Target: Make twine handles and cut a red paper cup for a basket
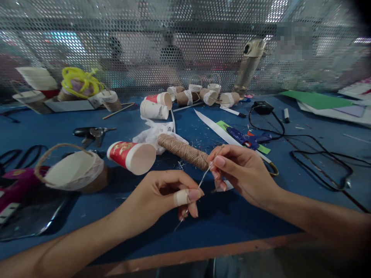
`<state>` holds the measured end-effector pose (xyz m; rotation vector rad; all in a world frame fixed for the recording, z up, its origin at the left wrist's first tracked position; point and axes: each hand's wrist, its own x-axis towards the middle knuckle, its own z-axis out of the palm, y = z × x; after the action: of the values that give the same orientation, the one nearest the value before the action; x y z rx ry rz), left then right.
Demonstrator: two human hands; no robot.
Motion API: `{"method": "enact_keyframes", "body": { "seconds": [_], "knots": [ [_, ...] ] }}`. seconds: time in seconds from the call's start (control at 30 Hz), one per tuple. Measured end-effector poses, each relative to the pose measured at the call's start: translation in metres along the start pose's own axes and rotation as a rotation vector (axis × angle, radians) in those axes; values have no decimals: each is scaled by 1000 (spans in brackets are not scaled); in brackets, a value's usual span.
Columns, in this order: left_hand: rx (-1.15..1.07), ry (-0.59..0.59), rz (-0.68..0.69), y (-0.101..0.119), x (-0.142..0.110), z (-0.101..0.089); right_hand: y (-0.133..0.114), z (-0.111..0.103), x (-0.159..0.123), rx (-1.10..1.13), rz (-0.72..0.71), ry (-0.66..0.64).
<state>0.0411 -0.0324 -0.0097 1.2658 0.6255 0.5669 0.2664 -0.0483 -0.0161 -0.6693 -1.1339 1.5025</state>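
My left hand (171,195) is pinched shut on a thin length of twine (203,178); a strip of tape wraps its thumb. My right hand (242,170) pinches the same twine a little higher, close to the end of a twine-wrapped roll (182,150) that lies on the blue table (246,220). The strand runs taut between the two hands, and its loose tail hangs below my left fingers. A red paper cup (131,154) lies on its side just left of the roll.
A cup basket with a twine handle (72,172) sits at left, scissors (92,133) behind it. A blue glue gun (246,139) and black cables (319,150) lie to the right. More cups and wrapped baskets (203,95) stand before the perforated metal screen (185,42). Coloured paper (319,99) is far right.
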Motion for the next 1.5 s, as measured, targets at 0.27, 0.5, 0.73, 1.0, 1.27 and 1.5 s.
{"method": "enact_keyframes", "body": {
  "seconds": [0.27,0.5,0.73,1.0,1.27,1.5],
  "knots": [
    [513,130,143,1,-4,3,2,-1,-5,-177,-82,130],
    [516,139,141,-2,-6,4,-3,5,-9,-271,-150,182],
    [317,73,56,0,-4,5,-3,5,-8,-108,-120,58],
    [141,-33,-55,3,-4,2,-4,2,0,79,43,-22],
    [46,-109,-100,2,-1,-1,-4,0,1,119,109,-9],
    [383,34,24,1,-2,5,-2,-1,0,39,61,29]
  ]
}}
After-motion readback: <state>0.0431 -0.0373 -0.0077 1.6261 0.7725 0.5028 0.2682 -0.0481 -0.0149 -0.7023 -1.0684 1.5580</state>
